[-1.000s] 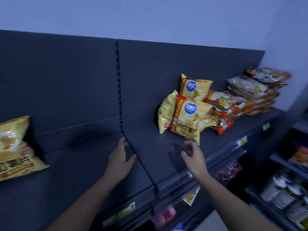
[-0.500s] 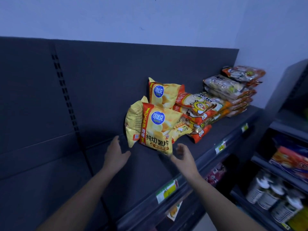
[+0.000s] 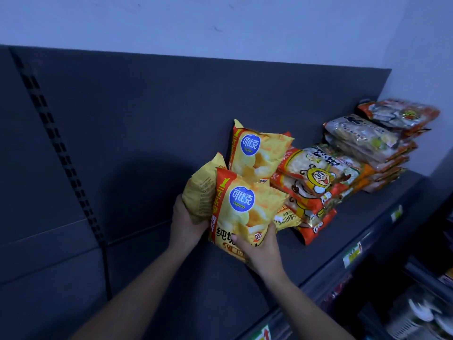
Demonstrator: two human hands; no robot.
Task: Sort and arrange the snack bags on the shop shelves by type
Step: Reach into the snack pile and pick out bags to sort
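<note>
Three yellow chip bags stand together on the dark shelf [image 3: 152, 278]. The front chip bag [image 3: 245, 209] has a blue round logo, and my right hand [image 3: 259, 251] grips its lower right corner. My left hand [image 3: 186, 224] holds the back-facing chip bag [image 3: 199, 192] at its lower left side. A third chip bag [image 3: 257, 153] leans behind them against the back panel. To their right lies a pile of orange cartoon-bee snack bags [image 3: 316, 185]. Further right sits a stack of clear-fronted orange snack bags [image 3: 372, 143].
The shelf's front rail carries price labels [image 3: 351, 255]. A slotted upright [image 3: 58, 148] divides the back panel at the left. A lower shelf at the right holds pale packaged goods [image 3: 421, 315]. The wall [image 3: 220, 28] rises above the shelving.
The view swung right and closer. Both hands, which hovered open in front of the chip bags, have reached in and taken hold of the two front bags.
</note>
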